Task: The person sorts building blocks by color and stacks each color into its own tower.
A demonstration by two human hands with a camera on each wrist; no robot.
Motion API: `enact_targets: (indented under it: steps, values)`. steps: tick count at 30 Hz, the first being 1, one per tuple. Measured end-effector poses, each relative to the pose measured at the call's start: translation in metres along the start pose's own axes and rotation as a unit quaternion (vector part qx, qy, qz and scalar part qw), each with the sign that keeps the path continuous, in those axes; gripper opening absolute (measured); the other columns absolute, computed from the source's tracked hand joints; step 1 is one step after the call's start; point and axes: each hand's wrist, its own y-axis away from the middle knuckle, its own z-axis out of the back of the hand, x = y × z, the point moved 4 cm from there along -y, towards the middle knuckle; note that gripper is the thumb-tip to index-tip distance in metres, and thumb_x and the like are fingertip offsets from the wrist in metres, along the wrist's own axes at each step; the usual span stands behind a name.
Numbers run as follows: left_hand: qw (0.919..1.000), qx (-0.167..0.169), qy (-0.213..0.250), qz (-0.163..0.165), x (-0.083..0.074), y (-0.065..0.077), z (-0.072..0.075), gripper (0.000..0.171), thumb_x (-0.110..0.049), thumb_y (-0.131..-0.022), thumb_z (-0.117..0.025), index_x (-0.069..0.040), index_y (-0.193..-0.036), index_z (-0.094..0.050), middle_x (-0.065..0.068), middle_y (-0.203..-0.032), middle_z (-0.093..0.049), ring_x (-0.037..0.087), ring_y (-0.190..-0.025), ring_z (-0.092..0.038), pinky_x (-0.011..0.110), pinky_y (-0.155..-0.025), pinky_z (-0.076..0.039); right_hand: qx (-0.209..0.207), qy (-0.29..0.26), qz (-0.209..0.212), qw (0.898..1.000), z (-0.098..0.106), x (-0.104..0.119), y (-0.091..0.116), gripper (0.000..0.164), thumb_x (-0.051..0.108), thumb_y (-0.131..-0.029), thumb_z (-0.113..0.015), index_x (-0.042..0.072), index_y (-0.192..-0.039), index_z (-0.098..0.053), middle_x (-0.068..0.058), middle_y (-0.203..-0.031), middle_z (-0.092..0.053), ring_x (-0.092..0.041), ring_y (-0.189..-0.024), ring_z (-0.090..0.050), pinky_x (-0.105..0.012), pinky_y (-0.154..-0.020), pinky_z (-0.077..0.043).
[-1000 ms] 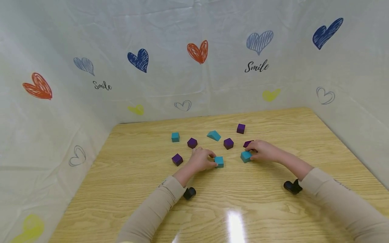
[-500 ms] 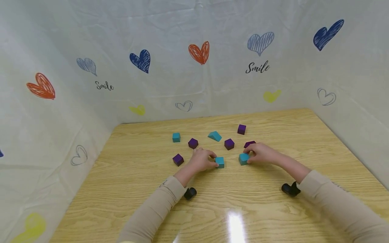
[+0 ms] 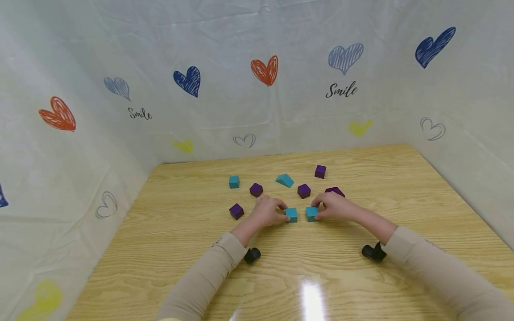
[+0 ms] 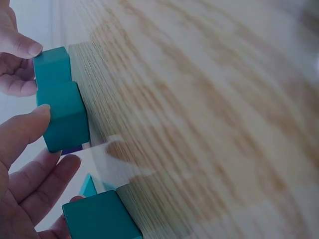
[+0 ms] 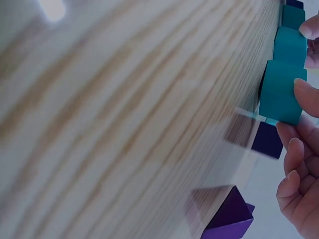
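My left hand (image 3: 268,211) pinches a teal cube (image 3: 292,215) on the table between thumb and fingers. Just to its right, my right hand (image 3: 335,206) pinches a second teal cube (image 3: 311,214), a narrow gap parting the two in the head view. The left wrist view has the thumb on the near face of the left cube (image 4: 65,117), with the other cube (image 4: 53,67) beyond it. A further teal cube (image 4: 102,216) stands close by the left fingers there. In the right wrist view the thumb presses the right cube (image 5: 283,92).
Behind the hands lie purple cubes (image 3: 304,191), a teal triangular block (image 3: 284,180), another teal cube (image 3: 234,182) and a purple triangular block (image 3: 335,191) by the right hand. A purple cube (image 3: 236,211) sits left of the left hand. White heart-printed sheeting (image 3: 217,116) surrounds the wooden table (image 3: 281,281).
My right hand has slid its teal cube leftward, closing most of the gap to the left cube and uncovering more of the purple triangular block. The left hand keeps its hold in place.
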Motion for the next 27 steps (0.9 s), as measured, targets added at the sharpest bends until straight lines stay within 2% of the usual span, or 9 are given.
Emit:
enact_targets:
  steps: [15, 27]
  values:
    - [1.0, 0.006, -0.003, 0.005, 0.001, -0.001, 0.0, 0.033, -0.036, -0.079, -0.07, -0.017, -0.106, -0.069, -0.006, -0.104, -0.067, 0.017, -0.092, -0.046, 0.037, -0.089, -0.028, -0.006, -0.023, 0.011, 1.0, -0.007, 0.013, -0.011, 0.024, 0.011, -0.075, -0.074, 0.0, -0.095, -0.066, -0.005, -0.088, -0.064, -0.011, -0.067, -0.046, -0.022, -0.06, -0.038]
    - [0.9999, 0.006, 0.009, 0.002, 0.002, -0.002, 0.0, 0.032, -0.035, -0.079, -0.07, -0.016, -0.105, -0.069, -0.005, -0.102, -0.067, 0.018, -0.092, -0.047, 0.035, -0.089, -0.029, 0.0, -0.039, 0.004, 0.999, -0.01, 0.016, -0.015, 0.023, 0.011, -0.075, -0.073, 0.002, -0.094, -0.065, -0.005, -0.09, -0.064, -0.01, -0.065, -0.044, -0.021, -0.059, -0.038]
